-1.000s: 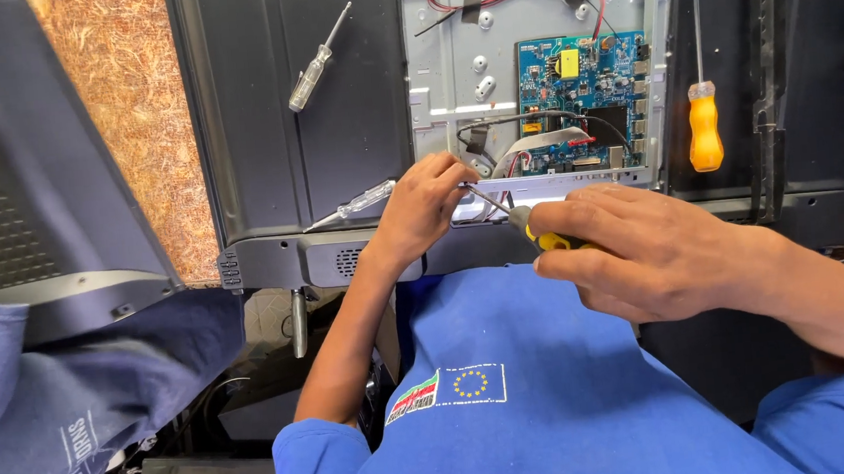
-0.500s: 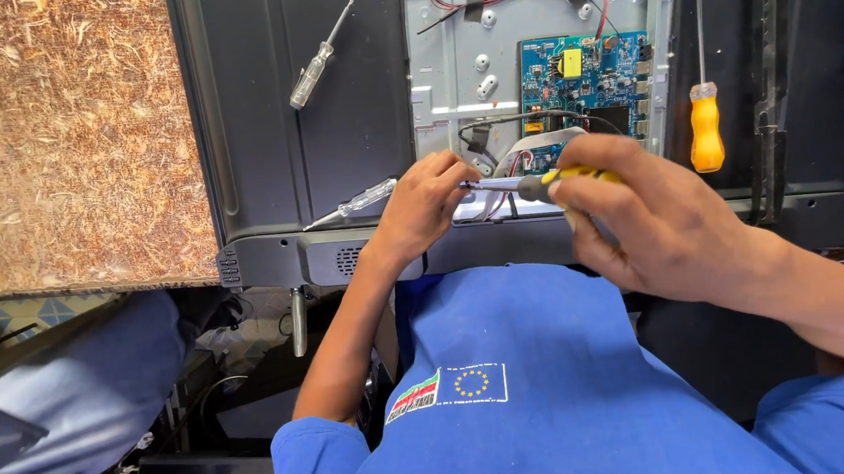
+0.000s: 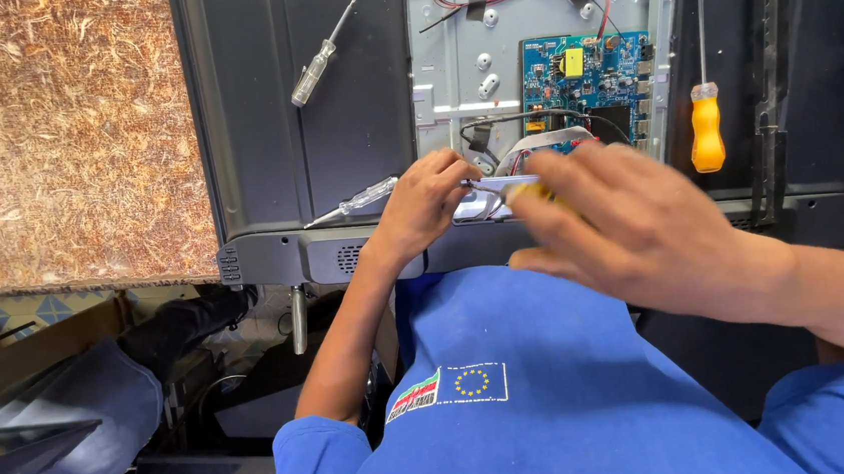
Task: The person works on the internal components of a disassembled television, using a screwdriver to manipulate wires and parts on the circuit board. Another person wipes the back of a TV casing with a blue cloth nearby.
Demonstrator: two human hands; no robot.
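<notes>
Head view: left hand [image 3: 425, 207] pinches small wires at the lower edge of the opened television back [image 3: 263, 129], clear-handled screwdriver [image 3: 359, 200] just left of it. Right hand [image 3: 632, 230], blurred, closes on a yellow-handled screwdriver [image 3: 524, 192], shaft horizontal, pointing left toward the left hand's fingers.

Electronics repair workshop. Opened flat-screen back panel [image 3: 333, 124] just above left hand [image 3: 425, 207], blue circuit board [image 3: 585, 79] exposed above right hand [image 3: 632, 230]. Screwdrivers scattered: clear-handled [image 3: 322, 56] up-left of left hand, orange-handled [image 3: 706, 124] right of right hand. Cluttered bench below.
</notes>
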